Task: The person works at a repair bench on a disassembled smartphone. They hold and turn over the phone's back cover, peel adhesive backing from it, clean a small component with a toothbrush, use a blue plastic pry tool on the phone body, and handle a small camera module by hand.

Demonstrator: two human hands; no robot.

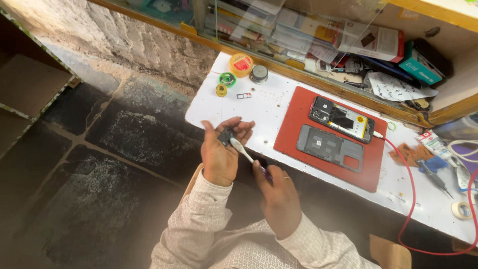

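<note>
My left hand (pixel 221 152) holds a small dark phone part (pixel 228 135) in its fingers, just off the front edge of the white workbench (pixel 234 112). My right hand (pixel 279 192) grips a white toothbrush (pixel 242 149) whose head rests against that part. On a red work mat (pixel 294 134) lie an opened phone (pixel 342 119) with its battery showing and a grey back cover (pixel 329 147).
An orange tin (pixel 241 65), a round metal tin (pixel 259 73), a green spool (pixel 227 78) and a yellow roll (pixel 221 90) sit at the bench's left end. A red cable (pixel 411 199) runs right. Screwdriver (pixel 434 175), tape roll (pixel 462 210), cluttered glass-fronted shelf (pixel 348 40) behind.
</note>
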